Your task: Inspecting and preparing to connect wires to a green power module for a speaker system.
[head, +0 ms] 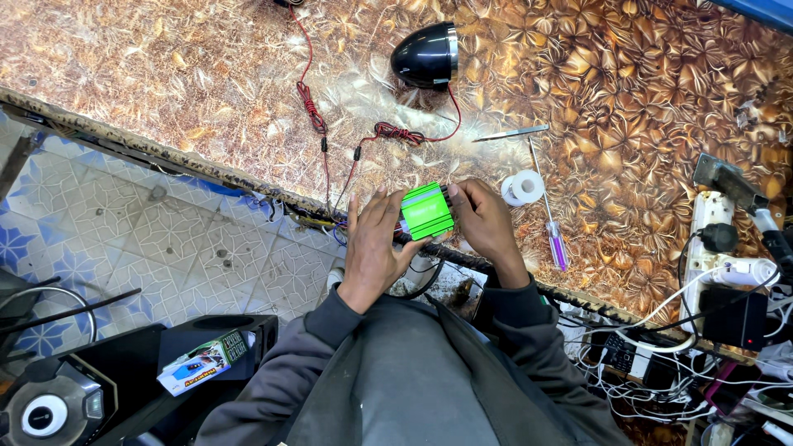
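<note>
Bright green and ribbed, a small metal box (427, 211) sits between the two hands at the near edge of the surface (628, 91), which wears a brown and gold leaf pattern. The left hand (376, 244) lies flat against the box's left side with fingers stretched upward, while the right hand (483, 216) curls around its right end, fingers closed on it. Both hands hold the green box just above the surface edge.

Beyond the hands lie red wires (318, 116) that run up toward a black dome-shaped lamp (425, 54), well apart from the box. Just right of the right hand sits a white roll of tape (524, 187), and beside that a screwdriver with a purple handle (552, 219); a thin metal tool (512, 133) lies a little farther off. Far to the right is a white power strip (712, 239) with plugs and tangled cables. Down to the left of the hands, over the tiled floor (124, 223), a small printed carton (204, 362) rests on black equipment.
</note>
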